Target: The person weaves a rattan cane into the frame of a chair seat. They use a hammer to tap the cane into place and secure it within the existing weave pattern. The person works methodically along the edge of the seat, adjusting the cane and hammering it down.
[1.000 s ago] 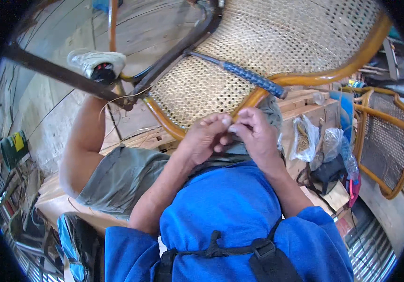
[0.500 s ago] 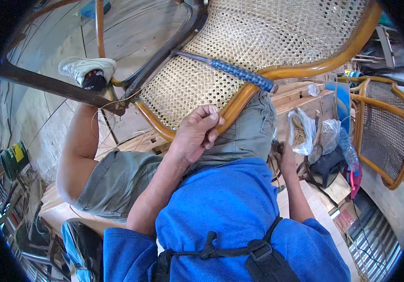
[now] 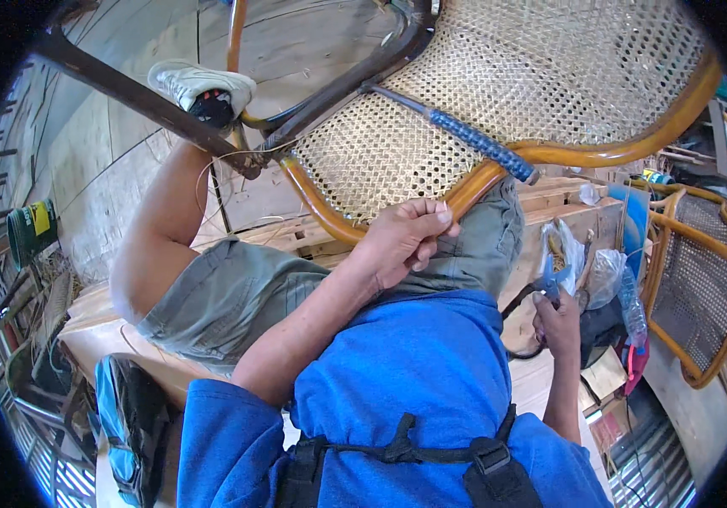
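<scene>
A chair with a brown rattan frame (image 3: 617,154) and woven cane panel (image 3: 541,76) lies across my lap. My left hand (image 3: 402,241) is at the frame's near edge, thumb and forefinger pinched together; what they hold is too small to make out. Off to the right, my right hand (image 3: 558,323) is closed around a pliers-like tool (image 3: 556,278) with blue-grey jaws and dark curved handles, partly hidden by the fingers. A long tool with a blue patterned handle (image 3: 482,144) and a thin dark shaft rests on the cane.
Dark chair legs (image 3: 135,97) extend to the upper left, near my shoe (image 3: 203,89). Clear plastic bags (image 3: 605,275) sit beside wooden blocks (image 3: 579,220) at right. Another rattan piece with a mesh panel (image 3: 698,271) stands beyond. A blue and black bag (image 3: 126,423) lies lower left.
My right hand has risen from beside the wooden blocks and now shows the pliers-like tool in its grip. My left hand stays pinched at the frame. The whole view has shifted slightly.
</scene>
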`<action>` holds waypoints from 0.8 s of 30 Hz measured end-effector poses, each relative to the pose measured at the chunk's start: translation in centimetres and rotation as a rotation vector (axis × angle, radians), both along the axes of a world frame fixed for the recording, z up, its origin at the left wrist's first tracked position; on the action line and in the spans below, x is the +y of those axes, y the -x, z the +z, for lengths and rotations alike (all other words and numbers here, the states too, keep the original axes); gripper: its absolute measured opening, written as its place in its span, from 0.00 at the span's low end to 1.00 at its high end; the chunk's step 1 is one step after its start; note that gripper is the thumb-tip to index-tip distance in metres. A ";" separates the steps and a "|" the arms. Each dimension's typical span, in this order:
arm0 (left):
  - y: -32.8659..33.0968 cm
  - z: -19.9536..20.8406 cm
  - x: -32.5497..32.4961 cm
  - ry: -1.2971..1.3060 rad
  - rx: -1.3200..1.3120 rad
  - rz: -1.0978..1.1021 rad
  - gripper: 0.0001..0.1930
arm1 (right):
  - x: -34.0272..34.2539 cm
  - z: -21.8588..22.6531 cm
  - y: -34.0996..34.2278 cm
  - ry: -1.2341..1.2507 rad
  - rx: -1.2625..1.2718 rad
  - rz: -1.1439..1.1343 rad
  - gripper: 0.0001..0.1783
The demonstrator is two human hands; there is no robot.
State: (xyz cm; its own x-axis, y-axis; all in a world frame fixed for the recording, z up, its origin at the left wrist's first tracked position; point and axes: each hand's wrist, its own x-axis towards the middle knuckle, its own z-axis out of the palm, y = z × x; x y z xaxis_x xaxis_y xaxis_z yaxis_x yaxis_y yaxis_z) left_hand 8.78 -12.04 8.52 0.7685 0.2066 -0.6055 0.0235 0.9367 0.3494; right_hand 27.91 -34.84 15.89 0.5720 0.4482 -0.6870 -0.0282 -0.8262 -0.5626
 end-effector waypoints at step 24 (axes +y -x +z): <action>-1.3 0.2 -1.6 -0.116 0.013 -0.157 0.08 | 9.6 -0.3 6.5 -0.054 -0.228 0.568 0.29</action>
